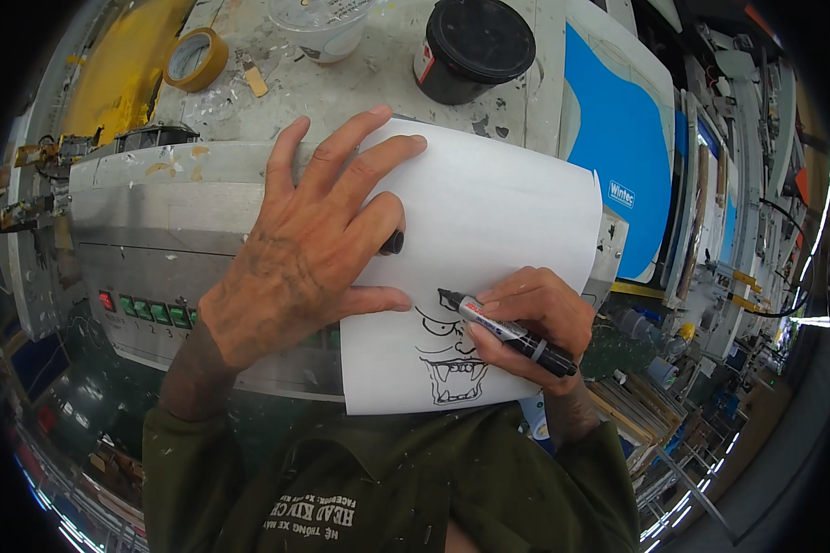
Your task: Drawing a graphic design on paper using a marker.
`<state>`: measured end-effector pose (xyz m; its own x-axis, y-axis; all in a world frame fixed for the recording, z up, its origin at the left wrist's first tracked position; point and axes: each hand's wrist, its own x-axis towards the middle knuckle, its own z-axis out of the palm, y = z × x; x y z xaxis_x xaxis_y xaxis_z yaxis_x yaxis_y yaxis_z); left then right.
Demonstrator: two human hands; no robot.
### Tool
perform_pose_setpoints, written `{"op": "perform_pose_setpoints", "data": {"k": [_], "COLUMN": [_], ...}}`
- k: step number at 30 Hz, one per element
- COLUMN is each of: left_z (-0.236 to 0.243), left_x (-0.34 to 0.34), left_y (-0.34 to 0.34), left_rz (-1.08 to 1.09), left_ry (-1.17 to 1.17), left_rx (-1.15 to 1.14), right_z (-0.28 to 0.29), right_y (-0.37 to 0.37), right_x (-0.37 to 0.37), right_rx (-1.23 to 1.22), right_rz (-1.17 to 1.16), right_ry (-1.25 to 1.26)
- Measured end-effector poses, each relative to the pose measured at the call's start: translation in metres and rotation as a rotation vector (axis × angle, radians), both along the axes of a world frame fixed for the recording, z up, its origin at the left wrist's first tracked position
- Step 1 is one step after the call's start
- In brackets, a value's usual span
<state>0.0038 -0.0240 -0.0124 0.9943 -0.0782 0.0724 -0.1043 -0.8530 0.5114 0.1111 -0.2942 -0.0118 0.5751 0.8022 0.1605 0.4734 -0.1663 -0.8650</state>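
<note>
At nine o'clock, a red switch and a row of green switches sit in the front of a metal machine, with a yellow panel above them at ten o'clock. Toward half past ten, a roll of tan tape lies beside a small flat wooden stick. Next, just inward of the switches, the left hand lies over the left side of the sheet of paper, fingers fanned toward twelve o'clock, thumb stretched toward three. Beneath its curled forefinger pokes the end of a black cylinder; whether the fingers grasp that piece is hidden, so I cannot tell. Toward eleven o'clock stands a clear tub.

The paper takes up the middle; toward five o'clock on it is a black line drawing with a slanted eye above a fanged open mouth. A lidded black bucket stands near half past twelve. At four o'clock, the right hand grips a marker between thumb and fingers, its tip pointing toward ten, just above the eye. Toward two o'clock lies a blue-and-white board.
</note>
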Motion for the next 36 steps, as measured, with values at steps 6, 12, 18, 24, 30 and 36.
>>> {"op": "perform_pose_setpoints", "data": {"k": [6,12,18,24,30,36], "left_z": [0.001,-0.001,0.000,0.001,0.001,0.000], "left_x": [0.000,-0.001,0.000,0.000,0.000,0.000], "left_y": [0.000,0.000,0.000,0.000,0.000,0.000], "left_rz": [0.004,0.005,0.004,0.000,-0.001,-0.002], "left_ry": [0.003,-0.004,-0.008,-0.004,-0.007,-0.007], "left_rx": [-0.006,-0.008,-0.010,0.011,0.016,0.018], "right_z": [0.002,0.002,-0.005,-0.010,-0.012,-0.016], "right_y": [0.005,0.012,-0.012,-0.035,-0.030,-0.031], "right_x": [0.002,0.005,0.010,0.004,0.003,0.000], "right_rx": [-0.050,-0.025,0.041,0.061,0.042,0.047], "right_rz": [0.062,0.126,0.020,-0.046,-0.059,-0.117], "right_ry": [0.007,-0.021,0.097,0.001,-0.037,-0.052]}}
